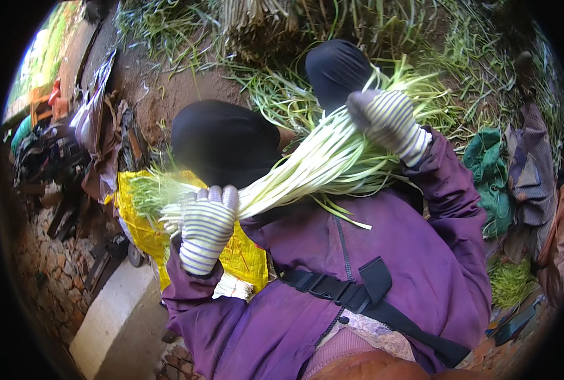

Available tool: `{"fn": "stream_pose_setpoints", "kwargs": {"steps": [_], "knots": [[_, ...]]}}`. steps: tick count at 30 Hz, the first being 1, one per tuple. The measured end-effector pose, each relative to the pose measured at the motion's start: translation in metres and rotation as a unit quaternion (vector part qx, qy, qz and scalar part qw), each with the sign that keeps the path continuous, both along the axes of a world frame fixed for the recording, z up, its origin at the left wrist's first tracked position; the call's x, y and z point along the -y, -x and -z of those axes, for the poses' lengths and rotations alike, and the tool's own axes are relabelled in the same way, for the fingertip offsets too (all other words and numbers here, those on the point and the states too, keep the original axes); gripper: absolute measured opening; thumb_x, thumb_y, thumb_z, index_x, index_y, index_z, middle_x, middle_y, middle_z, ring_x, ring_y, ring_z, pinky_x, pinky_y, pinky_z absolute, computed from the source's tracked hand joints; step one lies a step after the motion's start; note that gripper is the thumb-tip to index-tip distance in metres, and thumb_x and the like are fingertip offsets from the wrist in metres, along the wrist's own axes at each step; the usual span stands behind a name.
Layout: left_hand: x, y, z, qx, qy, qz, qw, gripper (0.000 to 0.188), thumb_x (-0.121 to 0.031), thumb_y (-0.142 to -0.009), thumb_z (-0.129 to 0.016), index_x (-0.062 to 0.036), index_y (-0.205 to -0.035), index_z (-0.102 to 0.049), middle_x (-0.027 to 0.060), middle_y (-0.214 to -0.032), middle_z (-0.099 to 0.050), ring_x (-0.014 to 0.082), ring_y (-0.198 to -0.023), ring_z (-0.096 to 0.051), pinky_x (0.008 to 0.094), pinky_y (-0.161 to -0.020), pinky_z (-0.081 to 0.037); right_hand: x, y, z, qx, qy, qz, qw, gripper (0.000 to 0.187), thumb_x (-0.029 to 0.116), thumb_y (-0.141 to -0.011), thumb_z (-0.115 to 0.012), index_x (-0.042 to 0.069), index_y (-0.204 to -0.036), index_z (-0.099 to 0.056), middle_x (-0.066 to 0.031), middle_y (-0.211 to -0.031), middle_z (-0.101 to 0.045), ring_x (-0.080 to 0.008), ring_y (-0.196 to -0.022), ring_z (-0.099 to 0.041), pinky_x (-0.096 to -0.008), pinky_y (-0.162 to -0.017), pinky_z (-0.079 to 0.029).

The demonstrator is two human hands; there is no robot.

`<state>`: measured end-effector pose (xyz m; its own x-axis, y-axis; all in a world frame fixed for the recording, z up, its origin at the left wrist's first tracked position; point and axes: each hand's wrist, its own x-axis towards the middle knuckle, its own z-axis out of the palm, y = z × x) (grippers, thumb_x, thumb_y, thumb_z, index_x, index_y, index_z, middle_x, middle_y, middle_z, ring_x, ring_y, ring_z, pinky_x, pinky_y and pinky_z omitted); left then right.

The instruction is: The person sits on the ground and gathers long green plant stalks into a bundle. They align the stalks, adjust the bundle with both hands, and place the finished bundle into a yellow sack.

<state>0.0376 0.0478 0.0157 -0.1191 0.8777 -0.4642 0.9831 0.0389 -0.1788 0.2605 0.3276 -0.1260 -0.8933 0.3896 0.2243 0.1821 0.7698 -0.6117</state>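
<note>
Bundle: green onions (307,166) lying across the lap, white ends left.
Left hand (205,231): fingers clenched on white ends.
Right hand (386,120): fingers gripping leafy part.
Yellow sack (136,221): holds greens.

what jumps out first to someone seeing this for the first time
A long bundle of pale green stalks runs across the middle, gripped at both ends by striped gloves: the left hand near the root end at lower left, the right hand toward the leafy end at upper right. Purple sleeves fill the lower frame, and a yellow sack sits behind the left hand, with more cut greens strewn on the dirt above.
</note>
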Motion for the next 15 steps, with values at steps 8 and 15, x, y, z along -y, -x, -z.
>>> {"fn": "stream_pose_setpoints", "kwargs": {"steps": [8,15], "knots": [[0.006,0.015,0.003,0.087,-0.068,0.013,0.994,0.030,-0.008,-0.067,-0.062,-0.0084,-0.098,-0.058,0.0125,-0.080,-0.058,0.0331,-0.075,-0.058,0.0453,-0.068,-0.045,-0.070,-0.142,0.044,-0.029,0.051,0.424,0.904,0.029,0.037,-0.092,-0.068,0.009,-0.100,-0.072,-0.0129,-0.083,-0.072,-0.0278,-0.072,-0.069,-0.0361,-0.067,-0.054],[0.014,0.022,0.000,0.226,-0.070,-0.065,0.970,0.023,-0.005,-0.072,-0.071,-0.0075,-0.094,-0.064,0.0147,-0.078,-0.063,0.0366,-0.072,-0.062,0.0427,-0.065,-0.050,-0.101,-0.222,0.049,0.131,-0.009,0.534,0.835,0.045,0.052,-0.094,-0.057,0.015,-0.118,-0.067,-0.0119,-0.106,-0.071,-0.0307,-0.094,-0.068,-0.0381,-0.083,-0.052]]}}
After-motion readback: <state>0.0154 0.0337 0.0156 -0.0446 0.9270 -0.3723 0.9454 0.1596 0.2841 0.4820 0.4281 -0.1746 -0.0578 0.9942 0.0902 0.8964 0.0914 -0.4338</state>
